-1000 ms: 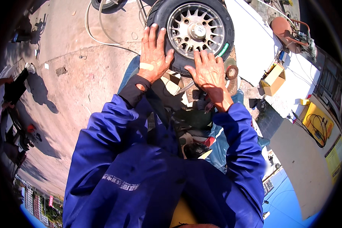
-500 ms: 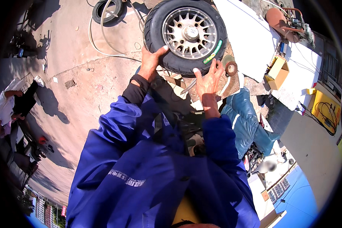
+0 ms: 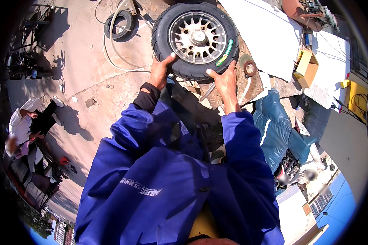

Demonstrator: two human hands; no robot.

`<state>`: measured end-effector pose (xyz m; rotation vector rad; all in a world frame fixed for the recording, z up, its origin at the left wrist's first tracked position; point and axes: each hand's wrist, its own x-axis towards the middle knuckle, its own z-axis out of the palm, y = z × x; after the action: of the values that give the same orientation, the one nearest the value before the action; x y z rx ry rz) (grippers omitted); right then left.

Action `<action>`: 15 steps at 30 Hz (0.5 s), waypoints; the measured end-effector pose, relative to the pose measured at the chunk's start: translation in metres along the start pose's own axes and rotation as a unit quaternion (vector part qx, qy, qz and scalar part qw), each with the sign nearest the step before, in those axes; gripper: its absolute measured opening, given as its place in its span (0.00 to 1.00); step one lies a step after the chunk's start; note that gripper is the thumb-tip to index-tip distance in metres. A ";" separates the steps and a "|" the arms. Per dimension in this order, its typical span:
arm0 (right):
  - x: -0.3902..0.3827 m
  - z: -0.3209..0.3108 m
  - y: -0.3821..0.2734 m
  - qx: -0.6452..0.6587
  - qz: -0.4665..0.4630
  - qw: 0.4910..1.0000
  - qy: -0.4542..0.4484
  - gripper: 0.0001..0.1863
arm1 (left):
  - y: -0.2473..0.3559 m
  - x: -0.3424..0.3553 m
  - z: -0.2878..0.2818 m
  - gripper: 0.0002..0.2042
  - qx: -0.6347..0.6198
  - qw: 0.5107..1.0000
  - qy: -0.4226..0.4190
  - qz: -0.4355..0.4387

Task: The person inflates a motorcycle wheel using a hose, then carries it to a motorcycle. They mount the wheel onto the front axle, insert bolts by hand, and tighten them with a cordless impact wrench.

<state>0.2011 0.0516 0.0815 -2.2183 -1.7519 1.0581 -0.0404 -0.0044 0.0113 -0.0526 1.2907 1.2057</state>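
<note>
While the silver-rimmed wheel point(image 3: 198, 37) is facing you over a rusty metal plate point(image 3: 217, 99), your left hand point(image 3: 160, 72) is gripping its black tyre point(image 3: 161, 38) at the lower left edge, thumb resting on the sidewall. Your right hand point(image 3: 225, 81) is holding the lower right edge, just below a green label point(image 3: 224, 53). A round brown disc point(image 3: 250, 68) is sitting near your right hand, and a smaller tyre point(image 3: 109, 28) is lying on the ground to the left, near a pale hose point(image 3: 129, 70).
</note>
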 end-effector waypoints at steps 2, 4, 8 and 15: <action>0.016 -0.004 -0.003 -0.025 0.033 0.999 -0.001 0.55 | 0.018 0.006 -0.006 0.42 -0.002 0.999 0.038 -0.029; 0.036 -0.005 -0.008 -0.001 0.058 0.997 0.048 0.47 | 0.049 0.017 -0.006 0.47 -0.012 0.998 0.050 -0.028; 0.086 0.024 0.001 0.085 0.051 0.983 0.153 0.39 | 0.055 0.089 -0.022 0.45 -0.003 0.995 0.088 -0.055; 0.084 0.033 -0.012 0.060 0.088 0.969 0.223 0.33 | 0.034 0.111 -0.022 0.40 0.021 0.979 0.201 -0.005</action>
<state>0.1790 0.1199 0.0260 -2.3343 -1.2903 0.6022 -0.1007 0.0680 -0.0591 -0.2836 1.6636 1.1957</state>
